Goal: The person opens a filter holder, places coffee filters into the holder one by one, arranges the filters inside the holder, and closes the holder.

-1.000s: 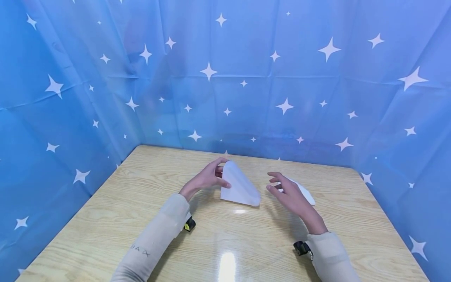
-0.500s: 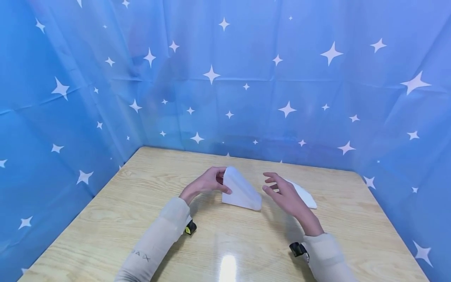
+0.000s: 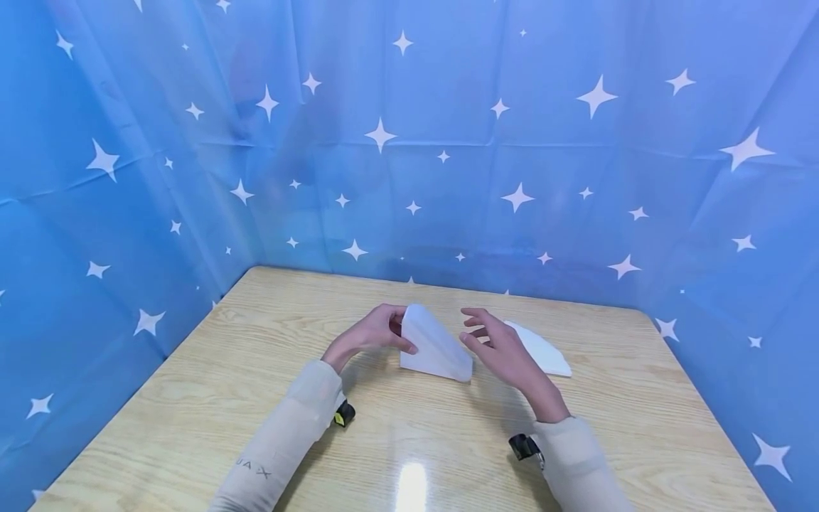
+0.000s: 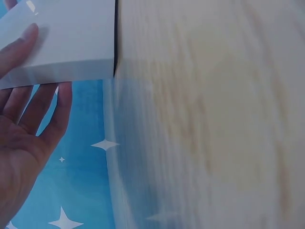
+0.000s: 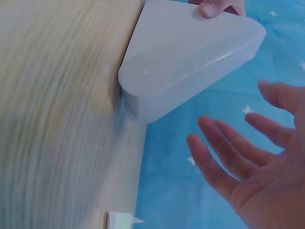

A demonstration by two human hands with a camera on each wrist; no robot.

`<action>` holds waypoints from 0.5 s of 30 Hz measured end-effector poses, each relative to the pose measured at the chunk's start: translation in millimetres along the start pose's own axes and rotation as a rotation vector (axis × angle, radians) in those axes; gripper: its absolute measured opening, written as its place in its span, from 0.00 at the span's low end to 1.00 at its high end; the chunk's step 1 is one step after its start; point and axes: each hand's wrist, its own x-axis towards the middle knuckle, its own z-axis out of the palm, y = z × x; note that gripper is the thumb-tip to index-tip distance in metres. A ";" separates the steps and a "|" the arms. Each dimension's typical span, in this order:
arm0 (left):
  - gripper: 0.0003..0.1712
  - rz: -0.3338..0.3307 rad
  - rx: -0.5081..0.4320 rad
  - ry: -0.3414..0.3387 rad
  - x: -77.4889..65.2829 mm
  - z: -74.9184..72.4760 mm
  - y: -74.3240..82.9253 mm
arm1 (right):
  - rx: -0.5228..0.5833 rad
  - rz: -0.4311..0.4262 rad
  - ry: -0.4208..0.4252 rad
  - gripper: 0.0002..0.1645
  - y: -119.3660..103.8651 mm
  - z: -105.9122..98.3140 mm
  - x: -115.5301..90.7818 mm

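A white, wedge-shaped box (image 3: 435, 347) with rounded corners stands on edge at the middle of the table. My left hand (image 3: 379, 331) grips its left side, the thumb on the near face and the fingers behind. In the left wrist view the thumb lies on the flat face of the box (image 4: 71, 38), with fingers (image 4: 59, 112) curled under its side wall. To the right of the box, my right hand (image 3: 502, 348) hovers with nothing in it. The right wrist view shows its fingers spread and apart from the sloping side of the box (image 5: 190, 62).
A second white piece (image 3: 544, 352) with a curved edge lies on the table behind my right hand, partly hidden by it. The wood-grain table (image 3: 307, 306) ends at a blue curtain (image 3: 448, 213) with white stars, which hangs behind and along both sides.
My right hand has moved left, closer to the box, and more of the second white piece shows. The left hand and the box have tilted down slightly, the left fingers drawing in behind it.
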 end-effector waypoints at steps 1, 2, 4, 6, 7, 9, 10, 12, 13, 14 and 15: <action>0.27 -0.001 0.005 0.002 0.0 0.1 -0.2 | 0.002 -0.003 0.001 0.31 -1.1 0.6 0.7; 0.27 0.001 0.005 0.001 -0.3 0.5 -0.1 | 0.003 -0.006 0.002 0.31 -2.1 1.2 1.5; 0.28 0.001 0.008 0.003 -1.2 0.9 0.1 | 0.011 -0.011 0.003 0.31 -4.2 2.6 3.2; 0.29 0.002 0.010 0.005 -2.2 1.2 -0.1 | 0.020 -0.013 0.003 0.31 -6.6 3.7 4.3; 0.29 0.003 0.009 0.004 -2.6 1.3 -0.1 | 0.026 -0.012 0.003 0.31 -7.8 4.3 5.0; 0.30 -0.001 0.016 0.007 -3.6 1.2 0.2 | 0.035 -0.014 0.004 0.31 -10.2 5.5 6.2; 0.30 -0.002 0.021 0.009 -4.0 1.2 0.5 | 0.039 -0.016 0.006 0.31 -11.9 5.9 6.7; 0.30 -0.006 0.034 0.016 -4.2 1.1 0.4 | 0.046 -0.023 0.011 0.31 -14.4 7.0 7.8; 0.29 -0.009 0.039 0.016 -4.5 1.1 1.0 | 0.047 -0.025 0.015 0.31 -15.5 7.8 8.5; 0.29 -0.012 0.044 0.016 -4.7 1.3 1.3 | 0.051 -0.028 0.020 0.30 -16.6 8.7 8.9; 0.29 -0.013 0.047 0.013 -4.7 1.6 1.3 | 0.055 -0.028 0.023 0.30 -17.9 9.5 9.3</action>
